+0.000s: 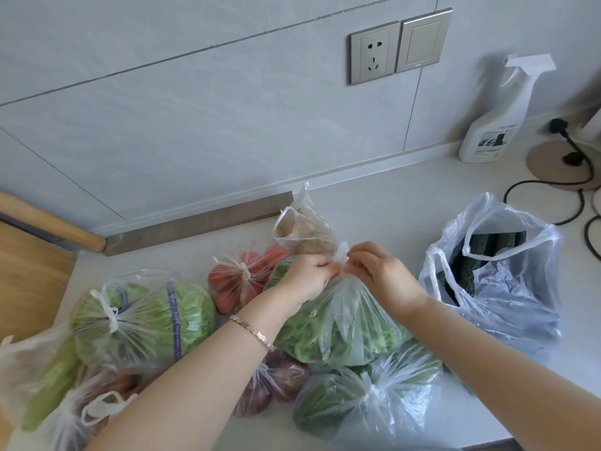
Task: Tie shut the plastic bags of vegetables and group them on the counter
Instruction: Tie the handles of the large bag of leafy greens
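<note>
A clear bag of leafy greens sits mid-counter. My left hand and my right hand pinch its gathered handles at the top, knuckles close together. Around it lie knotted bags: cabbage, tomatoes, dark greens and purple onions. A bag of potatoes behind stands with its mouth open. To the right a bag of cucumbers gapes open, handles loose.
The light counter meets a tiled wall with a socket. A spray bottle and a round base with black cables stand at the back right. A wooden board lies at the left. More bags crowd the near left.
</note>
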{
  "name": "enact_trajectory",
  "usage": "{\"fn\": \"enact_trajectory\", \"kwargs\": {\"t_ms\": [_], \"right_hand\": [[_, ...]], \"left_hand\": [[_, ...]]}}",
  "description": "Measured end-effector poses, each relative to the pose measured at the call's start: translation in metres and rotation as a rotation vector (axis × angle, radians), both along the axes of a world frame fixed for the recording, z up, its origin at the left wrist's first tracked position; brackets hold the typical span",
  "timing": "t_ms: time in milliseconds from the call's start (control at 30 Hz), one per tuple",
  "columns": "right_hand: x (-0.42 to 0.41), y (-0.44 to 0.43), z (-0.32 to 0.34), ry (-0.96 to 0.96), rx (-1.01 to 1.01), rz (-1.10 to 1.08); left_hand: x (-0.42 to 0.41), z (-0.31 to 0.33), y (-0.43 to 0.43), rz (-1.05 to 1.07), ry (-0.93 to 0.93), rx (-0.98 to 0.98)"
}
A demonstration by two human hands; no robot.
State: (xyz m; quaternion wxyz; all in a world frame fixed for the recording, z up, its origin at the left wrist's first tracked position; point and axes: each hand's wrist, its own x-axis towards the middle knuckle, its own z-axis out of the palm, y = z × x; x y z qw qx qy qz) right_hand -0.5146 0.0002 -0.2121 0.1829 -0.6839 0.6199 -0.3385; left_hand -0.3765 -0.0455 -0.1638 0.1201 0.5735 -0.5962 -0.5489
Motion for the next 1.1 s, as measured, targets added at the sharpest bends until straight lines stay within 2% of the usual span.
{"fn": "enact_trajectory", "kwargs": {"t_ms": [133, 267, 333, 467, 533, 600, 700, 800, 867, 1000, 1100], "right_hand": [[-0.012, 0.008, 0.001, 0.136, 0.038, 0.248], [-0.022, 0.022, -0.002, 0.23, -0.071, 0.235], [-0.02, 0.025, -0.004, 0.174, -0.066, 0.184], [-0.009, 0.019, 0.004, -0.096, 0.159, -0.04], [0.001, 0.009, 0.007, -0.054, 0.405, -0.078], [0.012, -0.004, 0.003, 0.046, 0.487, -0.065], [0.009, -0.015, 0.012, 0.166, 0.412, -0.072], [-0.016, -0.027, 0.033, 0.227, 0.276, -0.058], [-0.035, -0.04, 0.054, 0.266, 0.162, -0.051], [-0.08, -0.075, 0.09, 0.283, -0.005, -0.147], [-0.105, -0.097, 0.09, 0.288, 0.066, -0.234]], "left_hand": [[0.005, -0.006, -0.004, -0.004, -0.069, -0.094], [0.01, -0.018, -0.014, -0.052, -0.217, -0.224], [0.008, -0.019, -0.013, -0.046, -0.245, -0.268], [0.006, -0.011, -0.012, -0.031, -0.238, -0.389], [0.005, -0.002, -0.013, -0.103, -0.212, -0.409], [0.001, 0.007, -0.013, -0.167, -0.206, -0.423], [-0.001, 0.014, -0.013, -0.16, -0.156, -0.46], [0.006, 0.019, -0.025, 0.002, -0.041, -0.456], [0.012, 0.019, -0.038, 0.112, -0.031, -0.487], [0.019, 0.005, -0.072, 0.264, -0.205, -0.612], [0.016, -0.007, -0.089, 0.154, -0.461, -0.486]]}}
